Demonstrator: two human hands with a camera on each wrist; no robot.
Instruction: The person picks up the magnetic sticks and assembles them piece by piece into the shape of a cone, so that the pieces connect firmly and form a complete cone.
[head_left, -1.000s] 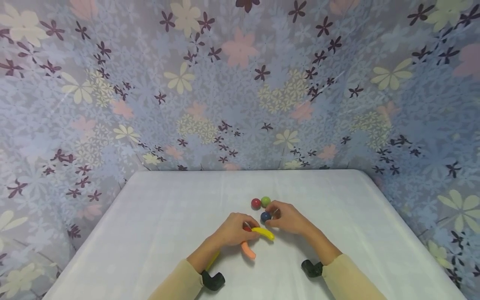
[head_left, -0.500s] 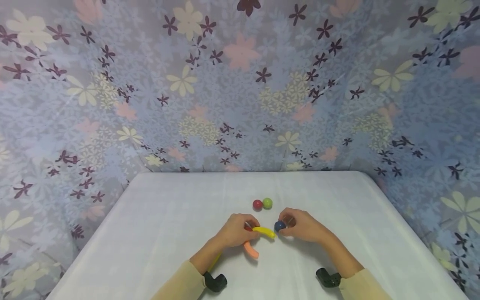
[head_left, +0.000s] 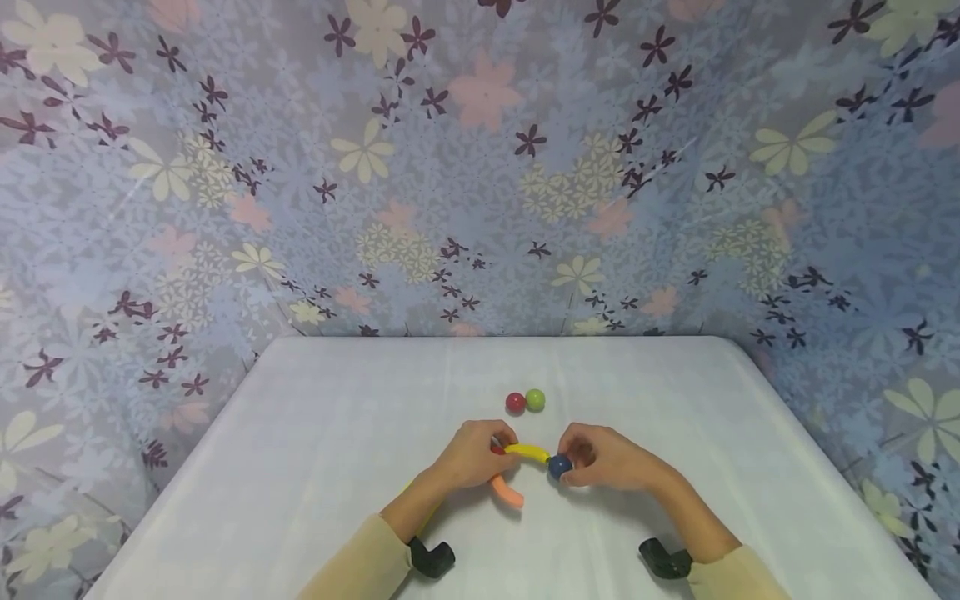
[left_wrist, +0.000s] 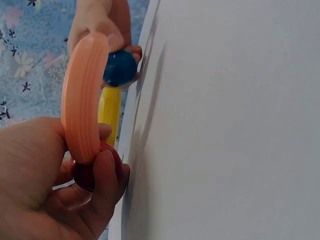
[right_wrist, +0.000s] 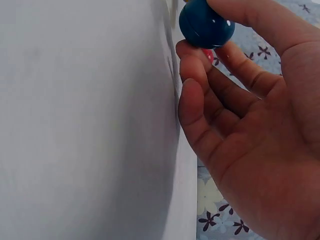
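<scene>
Blue ball [head_left: 558, 467] pinched in R hand [head_left: 607, 457], now moved down onto tip of yellow piece [head_left: 527, 452] gripped w/ L hand [head_left: 472, 454] — joint about seated.

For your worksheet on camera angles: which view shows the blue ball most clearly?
The right wrist view: the blue ball fills the frame's top, pinched by the right hand. The left wrist view shows it smaller, at the yellow piece's end. The head view shows it tiny.
</scene>
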